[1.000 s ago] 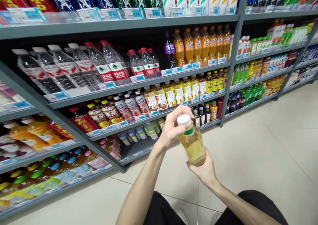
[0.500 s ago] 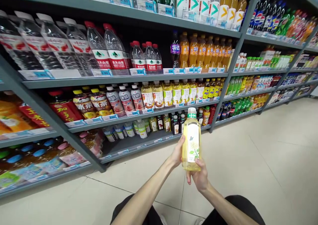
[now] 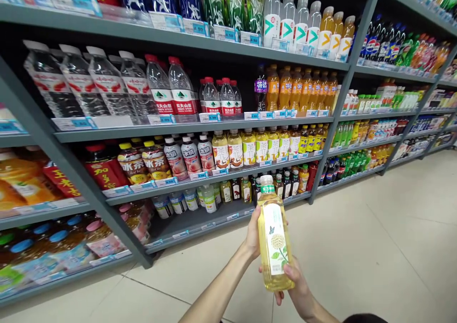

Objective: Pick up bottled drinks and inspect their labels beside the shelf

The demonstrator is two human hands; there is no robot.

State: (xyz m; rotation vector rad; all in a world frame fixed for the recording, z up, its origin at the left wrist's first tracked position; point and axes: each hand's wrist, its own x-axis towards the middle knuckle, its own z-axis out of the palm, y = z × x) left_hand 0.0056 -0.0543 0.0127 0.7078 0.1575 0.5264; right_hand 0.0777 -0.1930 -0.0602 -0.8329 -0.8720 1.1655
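- Head view: the water bottles point(image 3: 107, 83) are standing in rows at the far left of the upper shelf, labels facing the aisle so a shopper can read them; those with red caps are showing a green mountain mark and "农夫山泉".
- Below them, the iced-tea bottles point(image 3: 144, 161) are showing "冰茶" above the price tags point(image 3: 143, 186) clipped to the shelf edge point(image 3: 200, 128).
- The left hand point(image 3: 254, 232) is closing round the back of the tea bottle point(image 3: 274, 237), steadying it upright.
- The tea bottle is being held in mid-air in front of the lowest shelf, above the tiled floor point(image 3: 374, 247), label turned toward the camera, apparently for reading; its white label is showing a bird and a flower, the green neck band bearing writing too small to read.
- The right hand point(image 3: 294, 287) is cupping the bottle's base from below, taking its weight.
- Farther right, the orange drinks point(image 3: 303, 90) and, high up, the Pepsi bottles point(image 3: 374, 40) are lining the shelves.
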